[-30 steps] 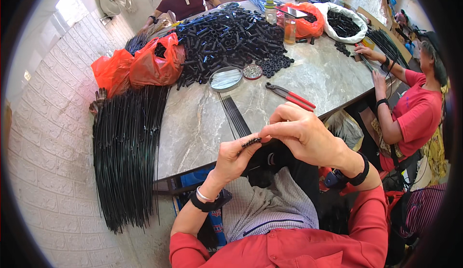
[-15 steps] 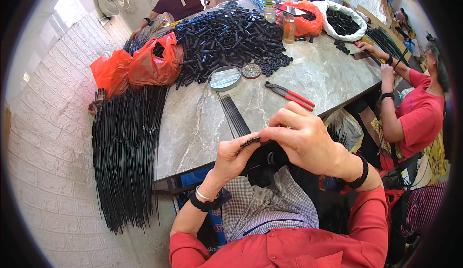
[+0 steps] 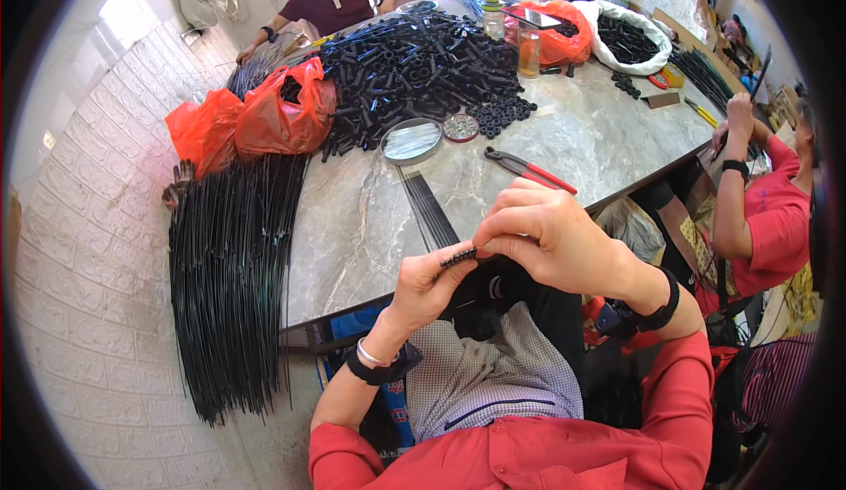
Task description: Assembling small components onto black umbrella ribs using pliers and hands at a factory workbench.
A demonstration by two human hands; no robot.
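Note:
My left hand [image 3: 421, 289] is closed round a flat row of thin black rods [image 3: 428, 211]. Their ends stick out side by side between thumb and fingers, and the far ends point away over the tabletop. At the near ends, my right hand [image 3: 551, 236] makes a pinch with thumb and forefinger. Whatever lies in that pinch is too small and covered to make out. Beyond the hands, red-handled pincers [image 3: 531, 174] lie on the table. A round tin of thin whitish sticks [image 3: 411, 143] and a small dish of tiny pieces [image 3: 461, 128] stand farther off.
A marble-patterned table [image 3: 352, 243] carries a large heap of black tubular parts [image 3: 414, 67]. Orange bags [image 3: 286, 115] and a bundle of long black rods [image 3: 233, 287] occupy the left edge. A white sack [image 3: 627, 40] stands far right. Co-workers sit at the far side and right.
My right hand has shifted slightly left and down at the rod ends; my left hand keeps its hold. The co-worker on the right has drawn their hands back from the table and raised a dark strip.

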